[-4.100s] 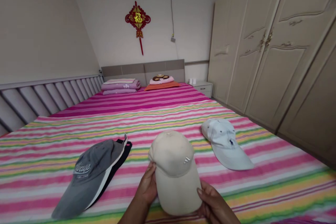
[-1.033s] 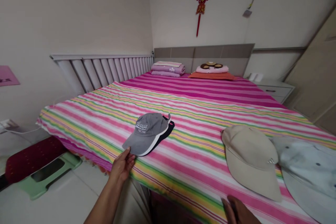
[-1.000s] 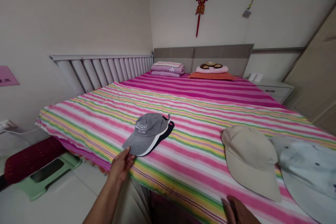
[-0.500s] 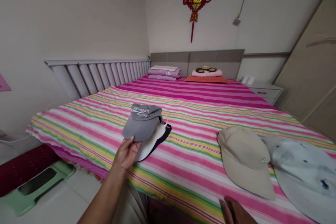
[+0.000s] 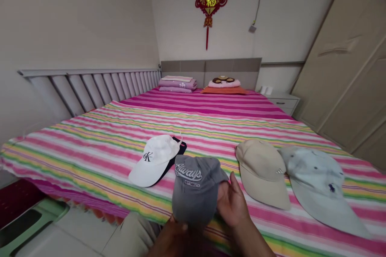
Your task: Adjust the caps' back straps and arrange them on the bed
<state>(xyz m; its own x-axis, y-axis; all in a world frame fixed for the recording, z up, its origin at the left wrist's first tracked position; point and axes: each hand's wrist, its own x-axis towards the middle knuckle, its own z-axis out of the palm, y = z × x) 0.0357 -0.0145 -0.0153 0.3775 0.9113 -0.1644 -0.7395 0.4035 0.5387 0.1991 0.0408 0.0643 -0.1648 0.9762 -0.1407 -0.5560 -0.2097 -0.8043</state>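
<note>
Head view: the grey cap [image 5: 197, 186] sits between the hands, the left hand [image 5: 173, 237] grasping its brim from below, the right hand [image 5: 233, 202] open against its side; the white cap [image 5: 155, 160] lies on a dark cap [image 5: 172, 164] to its left, the beige cap [image 5: 263, 172] and pale blue cap [image 5: 321, 186] to its right. Beneath is a striped bedspread [image 5: 99, 148]; folded bedding [image 5: 177, 84] rests by the headboard [image 5: 183, 68], below a red wall ornament [image 5: 211, 0].

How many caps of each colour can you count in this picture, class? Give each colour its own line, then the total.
Gray cap: 1
White cap: 1
Dark cap, mostly hidden under the white one: 1
Beige cap: 1
Pale blue cap: 1
Total: 5
</note>
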